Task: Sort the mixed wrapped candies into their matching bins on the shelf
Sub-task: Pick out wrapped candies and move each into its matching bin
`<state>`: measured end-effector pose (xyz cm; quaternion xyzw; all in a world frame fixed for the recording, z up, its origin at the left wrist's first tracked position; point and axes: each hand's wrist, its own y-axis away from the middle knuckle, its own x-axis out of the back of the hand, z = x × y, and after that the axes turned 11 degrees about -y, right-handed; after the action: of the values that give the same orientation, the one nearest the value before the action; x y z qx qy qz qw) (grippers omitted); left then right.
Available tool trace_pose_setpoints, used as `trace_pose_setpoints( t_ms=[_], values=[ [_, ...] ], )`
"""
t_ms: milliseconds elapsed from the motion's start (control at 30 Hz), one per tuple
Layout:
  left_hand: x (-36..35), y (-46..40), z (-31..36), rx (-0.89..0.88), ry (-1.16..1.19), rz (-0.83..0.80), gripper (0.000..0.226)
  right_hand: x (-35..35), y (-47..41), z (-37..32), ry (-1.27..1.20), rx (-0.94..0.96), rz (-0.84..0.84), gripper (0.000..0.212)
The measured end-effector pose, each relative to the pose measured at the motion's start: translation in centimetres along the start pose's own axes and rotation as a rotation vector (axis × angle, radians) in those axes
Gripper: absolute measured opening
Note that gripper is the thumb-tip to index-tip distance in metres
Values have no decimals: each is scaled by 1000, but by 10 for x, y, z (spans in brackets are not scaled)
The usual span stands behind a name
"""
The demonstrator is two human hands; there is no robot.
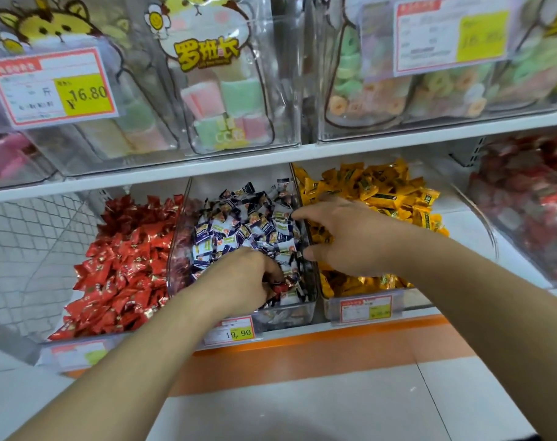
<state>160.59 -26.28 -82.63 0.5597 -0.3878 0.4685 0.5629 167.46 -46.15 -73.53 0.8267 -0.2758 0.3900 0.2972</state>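
Three clear bins stand side by side on the lower shelf. The left bin [79,345] holds red wrapped candies [121,265], the middle bin [289,315] dark blue and white candies [248,224], and the right bin [410,300] yellow candies [375,186]. My left hand [242,281] is down in the front of the middle bin, its fingers curled round a red candy [278,287]. My right hand [337,233] hovers over the wall between the middle and right bins, fingers spread and holding nothing.
Price tags [231,332] hang on the bin fronts. An upper shelf [302,154] carries clear bins of pastel marshmallows and ring gummies. A further bin of red candies [525,198] stands at the far right. An orange strip [302,348] edges the shelf base above the tiled floor.
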Motion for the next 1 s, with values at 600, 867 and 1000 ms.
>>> trace_pose_setpoints(
  t_ms=[600,867,1000],
  values=[
    [-7,-12,-1,-114,-167,63,51,1,3,-9,-2,-7,-13,67],
    [-11,-13,-3,-148,-147,130,26,0,3,-9,5,-11,-10,65],
    [-13,-13,-4,-160,-129,156,21,1,3,-8,6,-6,-10,65]
  ],
)
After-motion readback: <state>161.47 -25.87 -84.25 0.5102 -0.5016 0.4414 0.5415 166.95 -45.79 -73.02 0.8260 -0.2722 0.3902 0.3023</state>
